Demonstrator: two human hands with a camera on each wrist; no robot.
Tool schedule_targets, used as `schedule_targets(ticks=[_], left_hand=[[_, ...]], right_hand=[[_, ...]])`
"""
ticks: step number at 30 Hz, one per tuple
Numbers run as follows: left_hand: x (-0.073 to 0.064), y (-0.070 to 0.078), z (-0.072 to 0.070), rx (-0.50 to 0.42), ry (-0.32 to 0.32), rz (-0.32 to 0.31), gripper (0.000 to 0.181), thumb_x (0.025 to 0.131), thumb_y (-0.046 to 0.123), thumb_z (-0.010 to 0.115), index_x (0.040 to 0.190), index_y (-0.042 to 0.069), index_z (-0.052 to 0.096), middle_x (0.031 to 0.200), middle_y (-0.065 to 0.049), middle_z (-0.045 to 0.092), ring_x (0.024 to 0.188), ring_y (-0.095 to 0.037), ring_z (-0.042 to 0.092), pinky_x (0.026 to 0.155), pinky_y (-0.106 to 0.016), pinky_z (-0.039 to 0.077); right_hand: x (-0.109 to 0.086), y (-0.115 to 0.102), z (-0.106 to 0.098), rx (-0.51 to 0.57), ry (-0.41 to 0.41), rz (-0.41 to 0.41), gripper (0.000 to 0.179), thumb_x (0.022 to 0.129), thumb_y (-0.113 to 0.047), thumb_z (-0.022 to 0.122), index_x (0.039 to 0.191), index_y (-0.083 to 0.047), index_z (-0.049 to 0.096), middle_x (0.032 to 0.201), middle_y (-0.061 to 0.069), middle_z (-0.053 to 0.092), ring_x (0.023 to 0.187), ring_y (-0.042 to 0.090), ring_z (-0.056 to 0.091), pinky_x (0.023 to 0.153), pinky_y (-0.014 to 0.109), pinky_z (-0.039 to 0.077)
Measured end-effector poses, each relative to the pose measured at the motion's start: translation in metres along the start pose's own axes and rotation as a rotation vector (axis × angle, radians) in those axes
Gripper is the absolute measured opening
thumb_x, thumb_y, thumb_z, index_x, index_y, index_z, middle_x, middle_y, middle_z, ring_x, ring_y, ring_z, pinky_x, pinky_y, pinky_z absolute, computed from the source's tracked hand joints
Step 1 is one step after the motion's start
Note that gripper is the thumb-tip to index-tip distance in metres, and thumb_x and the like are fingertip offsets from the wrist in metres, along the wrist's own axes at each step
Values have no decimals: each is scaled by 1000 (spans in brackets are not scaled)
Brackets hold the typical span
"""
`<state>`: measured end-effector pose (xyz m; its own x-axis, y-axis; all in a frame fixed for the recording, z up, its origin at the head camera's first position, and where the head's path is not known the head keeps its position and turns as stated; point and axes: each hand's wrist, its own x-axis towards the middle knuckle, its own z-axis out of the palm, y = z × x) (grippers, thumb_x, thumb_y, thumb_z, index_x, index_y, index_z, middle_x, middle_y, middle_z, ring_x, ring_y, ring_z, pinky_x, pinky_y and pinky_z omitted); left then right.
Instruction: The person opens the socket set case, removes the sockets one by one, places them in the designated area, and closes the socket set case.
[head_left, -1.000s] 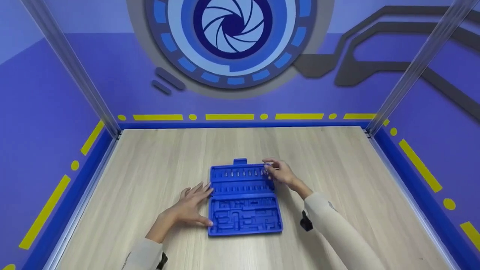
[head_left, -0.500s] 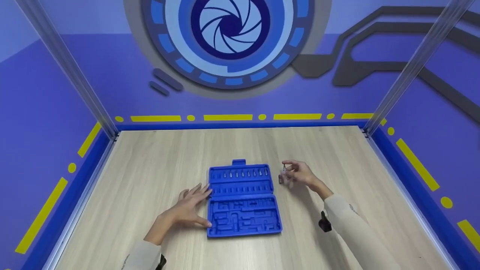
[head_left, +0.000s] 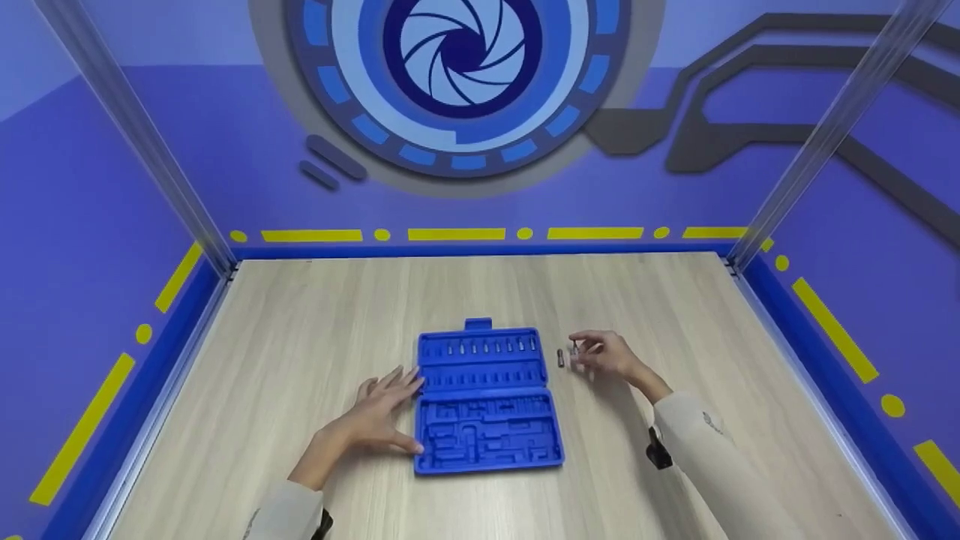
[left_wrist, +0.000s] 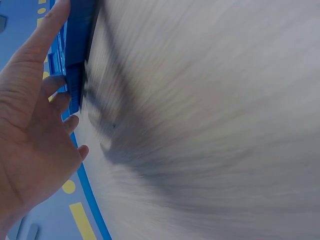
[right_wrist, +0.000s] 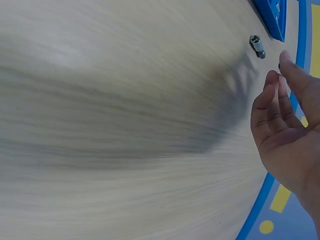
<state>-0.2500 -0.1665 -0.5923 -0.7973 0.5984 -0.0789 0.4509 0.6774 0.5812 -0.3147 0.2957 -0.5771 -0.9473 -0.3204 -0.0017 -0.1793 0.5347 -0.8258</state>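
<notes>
An opened blue tool case (head_left: 487,433) lies on the table, with a row of small metal bits (head_left: 485,346) in its upper half and moulded recesses below. My left hand (head_left: 379,411) rests along the case's left edge, fingers spread and thumb at the lower corner. To the right of the case, my right hand (head_left: 609,355) pinches a small metal bit (head_left: 575,347) between thumb and fingers. In the right wrist view the fingers mostly hide it. A short metal socket (right_wrist: 257,46) lies on the table between that hand and the case.
The light wood table (head_left: 337,300) is enclosed by blue-purple walls (head_left: 187,165) with yellow marks. Clear upright posts (head_left: 832,127) stand at the back corners. A latch tab (head_left: 478,324) sticks out from the far edge of the case.
My right hand has moved from the case's upper right corner to the table on the right, with the bit in its fingers. The socket there now shows. My left hand stays in place.
</notes>
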Motion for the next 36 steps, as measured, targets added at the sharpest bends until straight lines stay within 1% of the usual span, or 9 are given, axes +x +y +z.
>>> schedule_targets(ticks=[4, 9, 12, 15, 19, 23, 26, 33, 36], left_hand=[[0, 0, 1, -4, -2, 5, 120, 68, 51, 92, 159, 2, 32, 170, -21, 20, 155, -52, 12, 117, -78, 7], [0, 1, 0, 6, -5, 3, 120, 68, 52, 92, 159, 2, 31, 170, -21, 20, 155, -53, 12, 117, -79, 7], [0, 1, -2, 15, -5, -3, 119, 68, 53, 91, 159, 3, 31, 170, -19, 20, 155, -52, 13, 118, -77, 8], [-1, 3, -3, 18, -7, -6, 118, 69, 52, 91, 159, 2, 32, 169, -20, 21, 155, -51, 14, 118, -76, 9], [0, 8, -6, 39, -15, -11, 119, 67, 51, 92, 158, 1, 33, 168, -23, 23, 154, -50, 18, 118, -74, 16], [6, 13, -7, 96, 6, -6, 124, 62, 52, 94, 156, -2, 36, 164, -25, 32, 151, -46, 29, 115, -69, 29], [9, 14, -7, 101, 20, -9, 125, 58, 52, 96, 154, -4, 38, 162, -25, 35, 148, -45, 33, 111, -65, 34], [8, 12, -6, 77, 34, -3, 122, 58, 51, 96, 152, -5, 40, 161, -25, 36, 147, -47, 33, 110, -65, 32], [8, 9, -4, 67, 49, 7, 121, 59, 51, 96, 152, -4, 40, 162, -25, 34, 150, -49, 28, 112, -70, 28]], right_hand=[[0, 6, 3, -51, 4, 19, 40, 90, 1, 72, 127, 15, 62, 99, 28, 71, 88, 30, 72, 66, 14, 50], [0, 11, 8, -74, 3, 49, 40, 89, 1, 74, 125, 14, 63, 97, 23, 71, 83, 15, 65, 62, 15, 47], [0, 13, 9, -83, -5, 22, 40, 89, 0, 75, 124, 15, 64, 96, 24, 71, 81, 11, 62, 62, 16, 46], [2, 13, 11, -102, -10, -12, 39, 88, 0, 76, 122, 15, 65, 96, 25, 71, 83, 14, 63, 67, 16, 48], [2, 11, 13, -128, -24, -24, 39, 89, -1, 75, 123, 15, 65, 97, 24, 71, 88, 20, 65, 76, 19, 51], [1, 11, 14, -139, -31, -15, 40, 90, 0, 74, 124, 17, 63, 97, 22, 70, 92, 25, 66, 81, 29, 56], [2, 10, 14, -140, -34, -21, 41, 90, 0, 74, 124, 18, 62, 96, 24, 70, 92, 26, 66, 83, 33, 56], [2, 10, 15, -160, -39, -30, 40, 90, -1, 74, 124, 17, 62, 95, 23, 70, 87, 22, 64, 74, 21, 51], [2, 11, 14, -149, -44, -23, 41, 90, -2, 74, 125, 17, 61, 95, 22, 69, 86, 21, 63, 70, 18, 49]])
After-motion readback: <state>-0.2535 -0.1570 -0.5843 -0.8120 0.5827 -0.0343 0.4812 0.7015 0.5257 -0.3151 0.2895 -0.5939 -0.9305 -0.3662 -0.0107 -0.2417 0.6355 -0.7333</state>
